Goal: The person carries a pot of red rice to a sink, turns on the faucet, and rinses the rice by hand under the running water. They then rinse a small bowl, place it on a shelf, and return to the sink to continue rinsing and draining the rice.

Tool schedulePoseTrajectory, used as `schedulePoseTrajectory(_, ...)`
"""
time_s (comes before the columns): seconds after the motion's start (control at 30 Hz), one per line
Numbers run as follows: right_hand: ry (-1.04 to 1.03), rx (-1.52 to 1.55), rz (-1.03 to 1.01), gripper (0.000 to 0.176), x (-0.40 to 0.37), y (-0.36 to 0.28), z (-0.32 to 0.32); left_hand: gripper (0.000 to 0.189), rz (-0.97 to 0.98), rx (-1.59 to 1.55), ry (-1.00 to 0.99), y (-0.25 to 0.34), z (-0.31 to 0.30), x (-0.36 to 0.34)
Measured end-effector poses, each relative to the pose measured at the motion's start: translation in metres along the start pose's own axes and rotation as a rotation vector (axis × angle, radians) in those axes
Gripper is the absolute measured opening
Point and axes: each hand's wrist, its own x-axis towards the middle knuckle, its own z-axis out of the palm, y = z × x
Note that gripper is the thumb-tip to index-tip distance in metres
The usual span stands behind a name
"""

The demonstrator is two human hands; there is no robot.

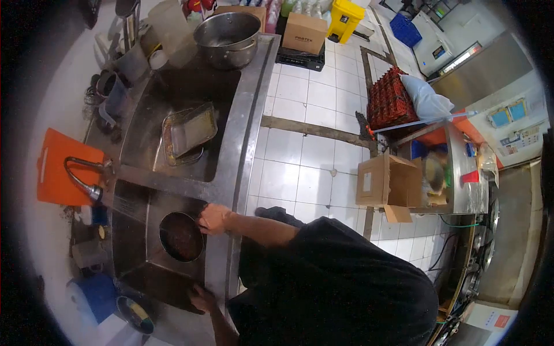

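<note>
I stand at a steel double sink [228, 173]. My right hand [213, 219] grips the rim of a round pan [180, 236] with dark brown residue, which sits in the near basin. The faucet [86, 181] sprays water toward the pan. My left hand [202, 299] rests on the front rim of the same basin, and its fingers are too small to read.
A dirty rectangular tray [187, 132] lies in the far basin, with a large steel pot [227, 37] beyond it. An orange cutting board [60, 167] leans behind the faucet. Across the tiled floor [300, 167] stand an open cardboard box [388, 183], red crates [388, 104] and a steel counter [464, 173].
</note>
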Motion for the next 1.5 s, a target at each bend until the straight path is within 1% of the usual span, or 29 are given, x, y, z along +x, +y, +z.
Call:
schedulePoseTrajectory(0.07, -0.014, -0.006, -0.012, 0.037, 0.000, 0.000, 0.001, 0.058, -0.033, 0.021, 0.011, 0.005, -0.001, -0.003)
schedulePoseTrajectory(0.13, -0.031, -0.017, 0.032, 0.037, 0.000, -0.002, -0.003, 0.058, -0.062, 0.043, 0.019, 0.000, 0.003, -0.003)
schedulePoseTrajectory(0.2, -0.027, -0.007, 0.044, 0.037, 0.000, -0.001, 0.002, 0.060, 0.019, 0.011, 0.095, -0.022, 0.021, 0.004)
schedulePoseTrajectory(0.23, -0.021, 0.002, 0.058, 0.036, 0.001, 0.000, 0.005, 0.060, 0.018, 0.010, 0.094, -0.036, 0.030, 0.010)
schedulePoseTrajectory(0.3, -0.014, 0.010, 0.054, 0.036, 0.004, 0.004, 0.015, 0.059, 0.172, 0.112, 0.093, -0.061, 0.044, 0.020)
schedulePoseTrajectory(0.33, -0.005, 0.016, 0.052, 0.036, 0.005, 0.005, 0.018, 0.059, 0.173, 0.110, 0.092, -0.048, 0.035, 0.015)
schedulePoseTrajectory(0.37, -0.005, 0.015, 0.054, 0.036, 0.004, 0.004, 0.016, 0.058, 0.034, 0.089, 0.045, -0.008, 0.009, 0.002)
schedulePoseTrajectory(0.4, -0.026, 0.014, 0.058, 0.036, 0.002, 0.001, 0.007, 0.057, -0.104, 0.066, -0.003, 0.014, -0.004, -0.005)
schedulePoseTrajectory(0.47, -0.047, 0.009, 0.065, 0.036, 0.000, -0.001, -0.001, 0.057, -0.085, 0.054, -0.035, 0.001, 0.003, 0.002)
schedulePoseTrajectory(0.53, 0.037, 0.014, 0.018, 0.038, -0.003, -0.002, -0.001, 0.057, -0.066, 0.040, -0.067, -0.019, 0.017, 0.013)
schedulePoseTrajectory(0.57, 0.037, 0.012, 0.021, 0.038, -0.003, -0.002, 0.001, 0.057, -0.068, 0.071, -0.048, -0.030, 0.025, 0.018)
schedulePoseTrajectory(0.63, 0.010, -0.004, 0.035, 0.039, 0.000, 0.000, 0.007, 0.058, -0.070, 0.102, -0.031, -0.023, 0.023, 0.015)
schedulePoseTrajectory(0.7, -0.015, -0.002, 0.049, 0.040, 0.003, 0.001, 0.010, 0.058, -0.022, 0.059, -0.001, -0.011, 0.013, 0.007)
schedulePoseTrajectory(0.83, -0.095, 0.021, 0.085, 0.041, 0.003, -0.001, 0.006, 0.058, -0.039, 0.051, 0.010, -0.003, 0.005, 0.002)
schedulePoseTrajectory(0.9, -0.061, 0.007, 0.060, 0.039, 0.002, -0.001, 0.002, 0.060, 0.013, 0.058, 0.011, -0.004, 0.006, 0.002)
schedulePoseTrajectory(0.93, -0.028, -0.007, 0.036, 0.037, 0.001, -0.001, 0.001, 0.060, 0.014, 0.059, 0.011, 0.006, -0.002, -0.002)
schedulePoseTrajectory(1.0, -0.039, 0.004, 0.043, 0.039, 0.000, -0.002, -0.002, 0.060, -0.045, 0.006, -0.072, 0.025, -0.016, -0.008)
schedulePoseTrajectory(1.03, -0.053, 0.016, 0.050, 0.041, 0.000, -0.003, -0.003, 0.060, -0.043, 0.008, -0.072, 0.015, -0.008, -0.004)
schedulePoseTrajectory(1.07, -0.051, 0.018, 0.051, 0.041, 0.000, -0.003, -0.002, 0.060, -0.028, 0.022, -0.009, -0.001, 0.005, 0.002)
schedulePoseTrajectory(1.1, -0.052, 0.012, 0.059, 0.041, 0.001, -0.003, 0.001, 0.059, -0.013, 0.037, 0.054, 0.003, 0.004, 0.001)
schedulePoseTrajectory(1.13, -0.052, 0.005, 0.067, 0.041, 0.002, -0.003, 0.003, 0.059, -0.010, 0.039, 0.053, 0.006, 0.001, 0.000)
schedulePoseTrajectory(1.2, -0.019, 0.013, 0.054, 0.041, 0.003, 0.000, 0.006, 0.061, -0.099, 0.048, -0.029, 0.020, -0.009, -0.006)
schedulePoseTrajectory(1.3, 0.022, 0.013, 0.042, 0.042, 0.001, 0.000, 0.008, 0.061, -0.115, 0.074, -0.069, 0.025, -0.012, -0.006)
schedulePoseTrajectory(1.33, 0.032, 0.008, 0.045, 0.042, 0.001, 0.000, 0.009, 0.061, -0.113, 0.075, -0.069, 0.015, -0.006, -0.002)
schedulePoseTrajectory(1.4, 0.049, 0.003, 0.031, 0.041, 0.003, 0.002, 0.013, 0.059, -0.106, 0.116, 0.008, -0.009, 0.012, 0.008)
schedulePoseTrajectory(1.43, 0.065, -0.003, 0.016, 0.041, 0.003, 0.002, 0.014, 0.059, -0.104, 0.118, 0.008, 0.003, 0.001, 0.002)
schedulePoseTrajectory(1.5, 0.059, 0.002, 0.040, 0.038, 0.004, 0.000, 0.015, 0.058, -0.075, 0.062, -0.076, 0.026, -0.018, -0.011)
